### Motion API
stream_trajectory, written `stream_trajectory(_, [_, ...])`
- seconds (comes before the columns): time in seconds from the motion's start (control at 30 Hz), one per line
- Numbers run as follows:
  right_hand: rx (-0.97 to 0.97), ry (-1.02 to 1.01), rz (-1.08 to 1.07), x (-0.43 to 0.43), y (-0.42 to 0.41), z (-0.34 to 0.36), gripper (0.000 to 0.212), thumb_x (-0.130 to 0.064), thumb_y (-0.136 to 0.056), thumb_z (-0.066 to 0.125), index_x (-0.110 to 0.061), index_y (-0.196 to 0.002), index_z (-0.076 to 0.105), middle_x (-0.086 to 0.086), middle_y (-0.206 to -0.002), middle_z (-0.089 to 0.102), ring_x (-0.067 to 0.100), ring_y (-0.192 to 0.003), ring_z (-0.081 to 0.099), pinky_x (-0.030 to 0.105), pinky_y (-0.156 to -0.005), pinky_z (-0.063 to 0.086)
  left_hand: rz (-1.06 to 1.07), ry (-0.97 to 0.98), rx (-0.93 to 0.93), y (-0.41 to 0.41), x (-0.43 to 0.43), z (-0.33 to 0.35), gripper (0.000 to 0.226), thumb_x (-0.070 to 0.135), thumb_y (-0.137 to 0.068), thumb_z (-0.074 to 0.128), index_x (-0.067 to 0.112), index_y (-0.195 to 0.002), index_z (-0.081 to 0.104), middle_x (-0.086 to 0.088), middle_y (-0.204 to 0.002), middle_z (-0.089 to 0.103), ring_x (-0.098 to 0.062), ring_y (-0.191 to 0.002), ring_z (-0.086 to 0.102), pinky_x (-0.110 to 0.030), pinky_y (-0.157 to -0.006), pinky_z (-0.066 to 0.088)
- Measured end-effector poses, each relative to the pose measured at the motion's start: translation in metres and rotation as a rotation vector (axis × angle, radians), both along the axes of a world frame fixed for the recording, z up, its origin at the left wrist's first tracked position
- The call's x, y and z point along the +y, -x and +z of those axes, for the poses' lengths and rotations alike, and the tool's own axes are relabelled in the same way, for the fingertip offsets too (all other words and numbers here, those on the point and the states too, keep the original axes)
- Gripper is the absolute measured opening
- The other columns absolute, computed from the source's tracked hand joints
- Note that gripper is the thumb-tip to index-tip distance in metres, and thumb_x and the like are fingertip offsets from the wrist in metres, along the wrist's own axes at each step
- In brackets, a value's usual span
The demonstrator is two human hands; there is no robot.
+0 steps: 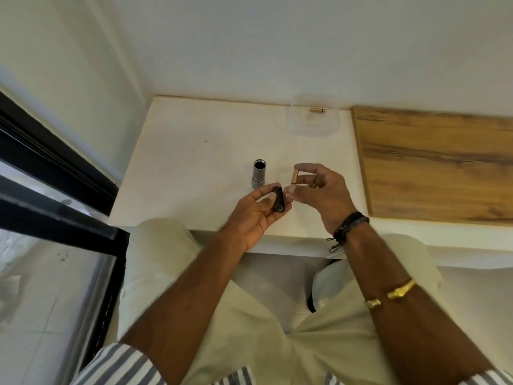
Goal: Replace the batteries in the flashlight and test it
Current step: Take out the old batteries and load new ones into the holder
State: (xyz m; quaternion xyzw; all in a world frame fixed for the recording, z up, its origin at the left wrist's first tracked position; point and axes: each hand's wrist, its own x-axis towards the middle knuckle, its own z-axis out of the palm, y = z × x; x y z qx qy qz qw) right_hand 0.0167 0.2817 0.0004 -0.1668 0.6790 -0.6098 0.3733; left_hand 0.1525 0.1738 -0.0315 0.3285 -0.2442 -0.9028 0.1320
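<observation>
Copper-coloured battery (pixel 294 176) stands pinched between thumb and forefinger of the right hand (pixel 322 194), just above the black battery holder (pixel 278 199) that the left hand (pixel 254 216) grips in curled fingers. Beyond both hands the grey flashlight body (pixel 259 174) stands open end up on the white table (pixel 194 162). Another battery (pixel 318 110) lies in a clear container (pixel 313 116) at the far edge.

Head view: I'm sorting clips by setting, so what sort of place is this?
Probably a room in a home: a small white table against a plain wall, a wood-grain surface beside it, and a tiled floor.
</observation>
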Motion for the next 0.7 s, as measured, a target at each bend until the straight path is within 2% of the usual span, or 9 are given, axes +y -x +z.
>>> stream_trajectory(0.1, [0.024,0.002,0.009,0.01,-0.009,0.006,0.046,-0.001,-0.074,0.085,-0.015,-0.116,0.072,0.013,-0.099,0.075,0.031,-0.097,0.074,0.042,-0.087,0.062,0.0,0.012,-0.003,-0.001,0.003,0.002,0.028,-0.004,-0.1,0.048,-0.003,-0.127,0.058,-0.026,-0.12,0.066,-0.038,-0.113,0.065,-0.041,-0.089,0.059])
stream_trajectory(0.27, [-0.132,0.114,-0.024,0.013,-0.02,0.012,0.024,-0.009,-0.088,0.076,-0.002,-0.11,0.072,0.018,-0.095,0.078,0.031,-0.09,0.078,0.029,-0.074,0.063,-0.007,0.029,0.004,-0.004,0.004,0.002,0.029,-0.002,-0.1,0.049,-0.004,-0.128,0.057,-0.023,-0.117,0.068,-0.034,-0.108,0.068,-0.04,-0.091,0.058])
stream_trajectory(0.4, [-0.096,0.149,-0.042,0.015,-0.02,0.011,0.016,-0.007,-0.097,0.063,-0.001,-0.105,0.076,0.02,-0.096,0.078,0.033,-0.09,0.077,0.03,-0.074,0.063,0.002,0.027,0.022,-0.006,0.005,0.003,0.03,-0.003,-0.1,0.049,-0.005,-0.128,0.056,-0.022,-0.111,0.07,-0.033,-0.104,0.069,-0.04,-0.088,0.059])
stream_trajectory(0.47, [0.001,0.11,-0.017,0.016,-0.019,0.01,0.018,-0.004,-0.097,0.061,-0.002,-0.106,0.076,0.019,-0.093,0.078,0.032,-0.087,0.078,0.034,-0.075,0.064,0.003,0.045,0.022,-0.007,0.005,0.003,0.03,-0.004,-0.099,0.049,-0.004,-0.128,0.057,-0.022,-0.11,0.07,-0.033,-0.104,0.069,-0.041,-0.087,0.059])
stream_trajectory(0.57, [0.278,-0.018,0.027,0.017,-0.019,0.008,0.021,-0.003,-0.096,0.059,-0.006,-0.104,0.078,0.014,-0.087,0.077,0.025,-0.076,0.077,0.04,-0.077,0.065,0.001,0.081,0.011,-0.008,0.003,-0.001,0.028,-0.004,-0.099,0.051,0.0,-0.125,0.06,-0.024,-0.112,0.07,-0.036,-0.105,0.07,-0.044,-0.088,0.059])
stream_trajectory(0.7, [0.664,-0.172,0.116,0.017,-0.023,0.01,0.022,-0.006,-0.093,0.06,-0.013,-0.1,0.08,0.006,-0.089,0.07,0.022,-0.074,0.072,0.037,-0.075,0.063,-0.009,0.137,-0.014,-0.008,0.003,-0.004,0.027,-0.003,-0.097,0.055,0.004,-0.122,0.064,-0.023,-0.118,0.07,-0.039,-0.108,0.069,-0.045,-0.087,0.059])
